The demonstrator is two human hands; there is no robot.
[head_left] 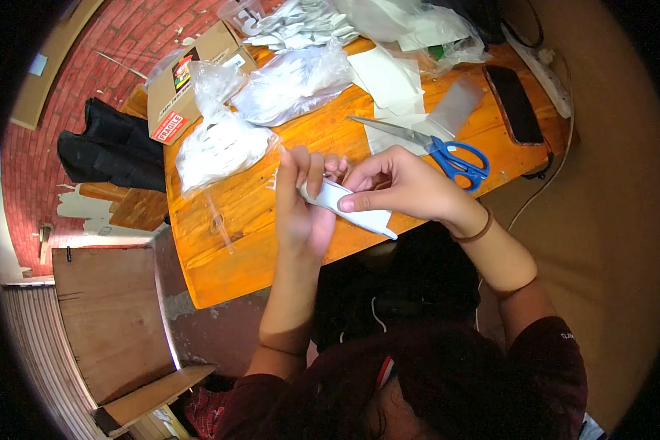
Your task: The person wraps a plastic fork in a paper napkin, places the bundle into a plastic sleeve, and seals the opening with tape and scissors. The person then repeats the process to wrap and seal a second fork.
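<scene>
A small white folded piece (370, 219), which looks like paper, is held between both hands above the table's near edge. My right hand (403, 183) pinches it, with the thumb lying on its upper face. My left hand (306, 205) grips the other end, some of its fingers raised and curled around it. Part of the piece is hidden behind the fingers. Blue-handled scissors (458, 159) lie just beyond my right hand. Beyond my left hand rests a clear plastic bag (224, 150) filled with white pieces.
On the wooden table (220, 275) are another bag of white pieces (293, 84), white paper sheets (392, 81), a clear plastic sleeve (456, 106) and a phone (513, 104). A cardboard box (198, 81) stands at the left. White pieces (301, 23) are heaped at the back.
</scene>
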